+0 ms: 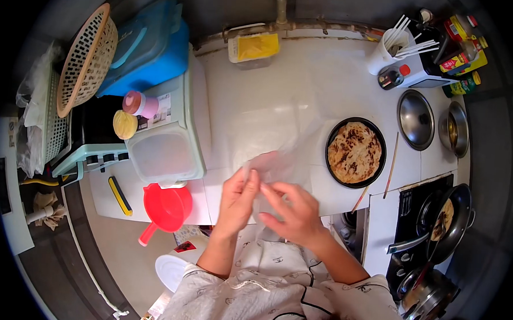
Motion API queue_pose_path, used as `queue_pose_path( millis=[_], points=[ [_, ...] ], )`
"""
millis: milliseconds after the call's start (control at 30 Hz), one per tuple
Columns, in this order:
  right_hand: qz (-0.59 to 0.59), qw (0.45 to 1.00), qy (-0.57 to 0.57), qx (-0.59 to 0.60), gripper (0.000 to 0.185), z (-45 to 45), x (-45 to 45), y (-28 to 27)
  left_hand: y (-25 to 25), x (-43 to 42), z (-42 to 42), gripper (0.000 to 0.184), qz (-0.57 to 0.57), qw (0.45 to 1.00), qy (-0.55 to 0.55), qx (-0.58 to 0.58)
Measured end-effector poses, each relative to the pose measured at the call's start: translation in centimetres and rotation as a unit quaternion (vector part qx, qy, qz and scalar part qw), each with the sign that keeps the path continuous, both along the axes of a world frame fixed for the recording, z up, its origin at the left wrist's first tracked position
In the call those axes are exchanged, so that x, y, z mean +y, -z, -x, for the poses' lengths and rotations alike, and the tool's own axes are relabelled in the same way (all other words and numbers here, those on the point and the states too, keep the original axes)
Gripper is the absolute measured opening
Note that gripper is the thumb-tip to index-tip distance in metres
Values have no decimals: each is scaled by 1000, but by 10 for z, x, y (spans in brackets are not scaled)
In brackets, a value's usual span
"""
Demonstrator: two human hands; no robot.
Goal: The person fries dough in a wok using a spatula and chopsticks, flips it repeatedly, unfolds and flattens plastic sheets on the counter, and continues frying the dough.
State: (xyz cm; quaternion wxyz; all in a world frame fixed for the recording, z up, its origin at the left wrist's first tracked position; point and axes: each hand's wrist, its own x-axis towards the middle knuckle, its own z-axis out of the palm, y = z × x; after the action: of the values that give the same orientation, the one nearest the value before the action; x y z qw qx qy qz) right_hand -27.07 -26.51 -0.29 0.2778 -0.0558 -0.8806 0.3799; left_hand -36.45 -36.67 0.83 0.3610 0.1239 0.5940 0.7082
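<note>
My left hand (238,200) pinches a thin, clear plastic sheet or bag (279,164) over the front edge of the white counter (247,111). Close beside it on the right, my right hand (293,212) has its fingers apart and bent toward the plastic. Whether its fingertips touch the film is hard to tell. Some of the plastic hangs below and between both hands. To the right, a browned flatbread (355,153) lies in a round dark pan (329,169) on the counter.
A red dipper (165,207) and yellow-black cutter (120,195) lie at left, near bins (165,156) and a blue box (152,52). At right are chopsticks (391,166), metal bowls (415,120), bottles (392,78), and a frying pan (450,248) on the stove.
</note>
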Motion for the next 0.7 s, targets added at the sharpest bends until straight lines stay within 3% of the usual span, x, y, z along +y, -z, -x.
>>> queue_pose_path(
  millis=[67,133,200,367,433,533,633,700],
  points=[
    [64,995,64,29,34,-16,22,21,-6,-15,8,36,2,1000,-13,8],
    [285,942,176,-12,46,-22,49,24,-12,-32,15,36,14,999,-24,29],
    [341,930,138,15,76,-20,80,39,-22,-42,20,36,6,999,-15,34],
    [495,862,-110,-27,108,1,102,45,-17,-63,37,35,-37,999,-33,-21],
    [515,841,-157,-46,106,10,103,47,-20,-58,39,31,-5,996,-82,-22],
    [609,790,-63,-39,56,15,106,29,-27,-40,47,30,78,989,-121,35],
    [535,844,30,22,19,16,104,33,-4,-38,58,36,156,971,-117,141],
    [512,858,38,12,10,15,106,36,4,-24,58,38,177,959,-130,180]
  ],
)
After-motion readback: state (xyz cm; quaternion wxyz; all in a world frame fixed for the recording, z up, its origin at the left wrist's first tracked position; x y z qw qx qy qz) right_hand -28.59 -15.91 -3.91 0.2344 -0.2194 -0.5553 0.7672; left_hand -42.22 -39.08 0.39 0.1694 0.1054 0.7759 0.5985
